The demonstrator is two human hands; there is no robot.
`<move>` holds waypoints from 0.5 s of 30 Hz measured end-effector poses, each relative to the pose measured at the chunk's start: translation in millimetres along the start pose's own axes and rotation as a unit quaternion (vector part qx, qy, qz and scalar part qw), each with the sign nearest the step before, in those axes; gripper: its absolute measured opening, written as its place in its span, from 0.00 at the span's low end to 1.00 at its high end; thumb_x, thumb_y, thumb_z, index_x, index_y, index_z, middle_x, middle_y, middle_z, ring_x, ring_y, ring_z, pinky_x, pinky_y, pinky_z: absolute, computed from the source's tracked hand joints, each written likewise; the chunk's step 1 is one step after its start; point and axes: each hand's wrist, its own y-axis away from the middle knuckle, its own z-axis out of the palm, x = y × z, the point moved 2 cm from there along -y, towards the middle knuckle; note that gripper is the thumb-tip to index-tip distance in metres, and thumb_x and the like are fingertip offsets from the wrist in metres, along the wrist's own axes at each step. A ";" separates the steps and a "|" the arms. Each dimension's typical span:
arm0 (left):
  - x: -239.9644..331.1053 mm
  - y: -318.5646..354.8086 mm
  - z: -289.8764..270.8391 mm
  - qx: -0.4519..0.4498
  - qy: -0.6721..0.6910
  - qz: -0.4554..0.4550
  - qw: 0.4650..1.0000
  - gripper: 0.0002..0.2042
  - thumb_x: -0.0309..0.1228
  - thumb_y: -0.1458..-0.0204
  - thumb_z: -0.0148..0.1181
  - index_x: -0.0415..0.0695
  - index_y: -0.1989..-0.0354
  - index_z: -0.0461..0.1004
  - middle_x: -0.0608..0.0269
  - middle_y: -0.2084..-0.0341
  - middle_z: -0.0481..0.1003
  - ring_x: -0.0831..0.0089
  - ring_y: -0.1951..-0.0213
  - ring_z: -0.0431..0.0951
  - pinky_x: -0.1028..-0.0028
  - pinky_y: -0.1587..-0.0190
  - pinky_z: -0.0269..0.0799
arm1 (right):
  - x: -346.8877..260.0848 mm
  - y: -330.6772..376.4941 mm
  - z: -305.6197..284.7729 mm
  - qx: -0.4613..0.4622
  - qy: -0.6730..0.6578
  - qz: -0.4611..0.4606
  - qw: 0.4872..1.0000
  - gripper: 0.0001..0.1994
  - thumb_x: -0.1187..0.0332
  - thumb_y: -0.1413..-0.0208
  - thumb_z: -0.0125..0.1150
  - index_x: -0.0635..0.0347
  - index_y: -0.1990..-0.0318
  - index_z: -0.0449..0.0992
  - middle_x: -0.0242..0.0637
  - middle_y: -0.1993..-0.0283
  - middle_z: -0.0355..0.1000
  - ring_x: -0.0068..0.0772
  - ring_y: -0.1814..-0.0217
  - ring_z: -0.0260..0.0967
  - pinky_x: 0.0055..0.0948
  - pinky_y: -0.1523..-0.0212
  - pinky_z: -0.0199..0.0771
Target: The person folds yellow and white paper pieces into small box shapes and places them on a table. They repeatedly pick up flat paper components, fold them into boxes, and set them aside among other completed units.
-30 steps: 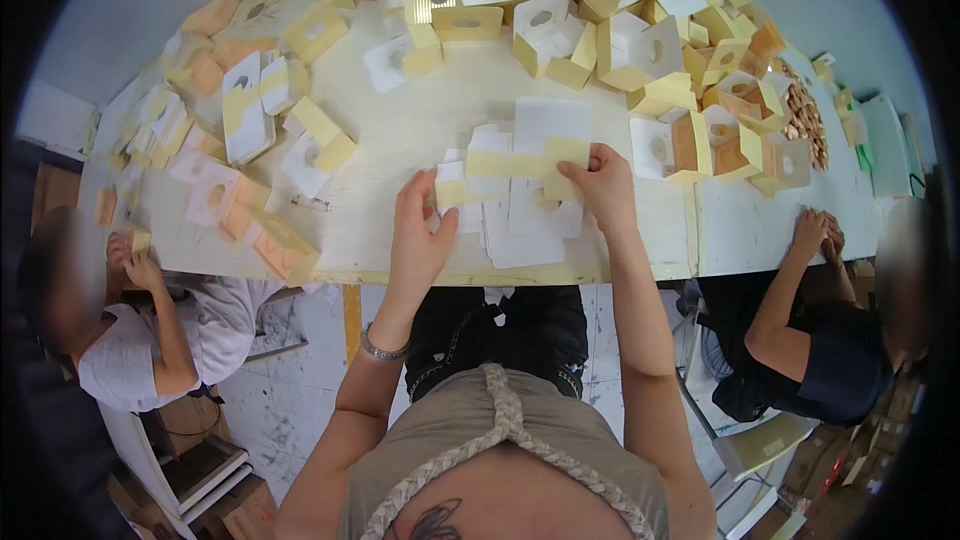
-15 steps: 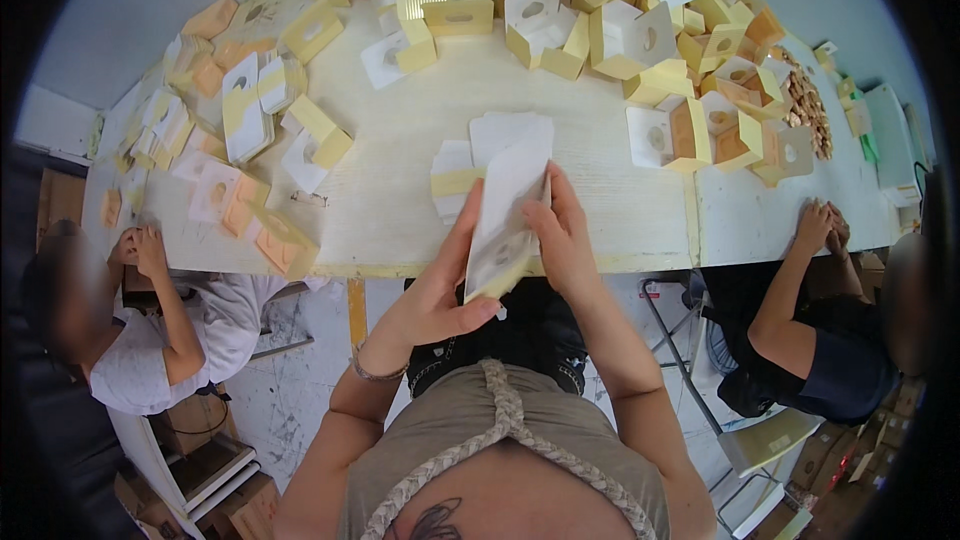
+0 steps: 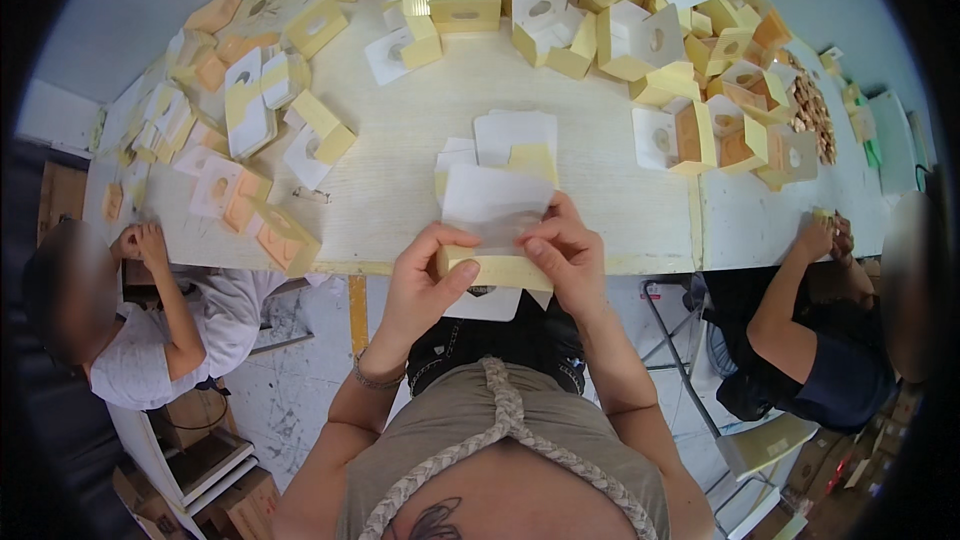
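One head-worn fisheye camera is looking steeply down from above the person's chest, facing forward over the pale table that is filling the upper half of the frame. It is sitting close to the left hand and right hand at the centre, with edges bending toward the dark rim.

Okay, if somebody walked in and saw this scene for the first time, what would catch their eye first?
Probably the heaps of yellow and white folded card boxes spread across the far side and left end of the pale wooden table. Next, at the near edge, the left hand and right hand pinch a flat white and yellow card blank between them, above a small stack of blanks. Two seated people work at either end.
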 end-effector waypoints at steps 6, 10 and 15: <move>1.4 -10.5 -0.9 -0.007 0.177 -0.019 0.984 0.15 0.24 0.49 0.62 0.40 0.52 0.69 0.54 0.47 0.69 0.71 0.47 0.71 0.72 0.47 0.69 | -6.1 -5.5 11.1 0.020 -0.037 -0.059 0.997 0.11 0.76 0.49 0.66 0.64 0.59 0.72 0.34 0.55 0.65 0.31 0.50 0.65 0.32 0.43 0.64; -5.2 -5.5 -1.0 0.002 0.169 0.002 0.986 0.13 0.23 0.50 0.62 0.41 0.56 0.68 0.52 0.46 0.68 0.69 0.46 0.70 0.70 0.44 0.67 | -24.0 -18.8 13.4 -0.073 0.057 0.049 0.995 0.05 0.71 0.44 0.62 0.61 0.63 0.76 0.38 0.56 0.70 0.32 0.46 0.66 0.30 0.43 0.63; -9.2 -4.2 -4.1 0.006 0.179 0.013 0.984 0.15 0.21 0.51 0.63 0.41 0.57 0.66 0.51 0.45 0.68 0.69 0.46 0.70 0.69 0.43 0.66 | -28.7 -20.6 10.5 -0.108 0.057 0.179 0.976 0.12 0.73 0.46 0.65 0.62 0.54 0.79 0.41 0.49 0.74 0.28 0.47 0.69 0.28 0.46 0.69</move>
